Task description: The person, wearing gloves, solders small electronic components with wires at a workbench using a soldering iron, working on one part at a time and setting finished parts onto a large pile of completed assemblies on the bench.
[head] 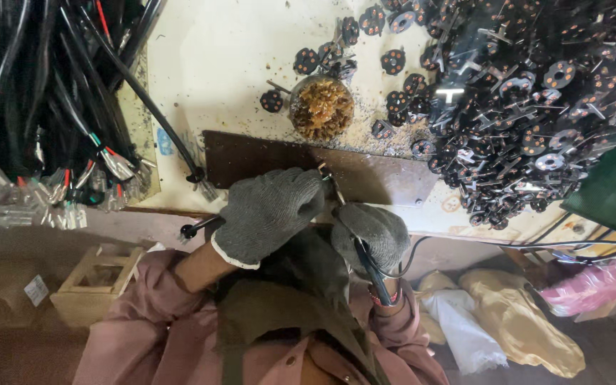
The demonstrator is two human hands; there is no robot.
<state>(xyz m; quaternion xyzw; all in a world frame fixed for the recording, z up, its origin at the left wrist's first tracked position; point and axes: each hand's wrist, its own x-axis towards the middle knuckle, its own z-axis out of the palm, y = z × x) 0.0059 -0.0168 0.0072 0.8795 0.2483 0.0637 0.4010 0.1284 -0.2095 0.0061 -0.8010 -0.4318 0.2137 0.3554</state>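
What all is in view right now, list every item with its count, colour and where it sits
Black cables: many, black with stripped coloured wire ends, upper left.
Bench top: one, cream, scuffed, centre top.
Brown plate: one, dark brown, flat on the bench in front of the hands.
Small dish: one, round, filled with brownish-gold bits, behind the plate.
Round plug inserts: a large heap, black with metal pins, upper right; a few loose near the dish.
Wooden box: one, pale wood, lower left below the bench.
Bags: several, yellow, white and pink, lower right on the floor.
Soldering iron: one, dark handle, in the right hand.
Left hand: grey knit glove, gripping a black cable.
Right hand: grey knit glove.
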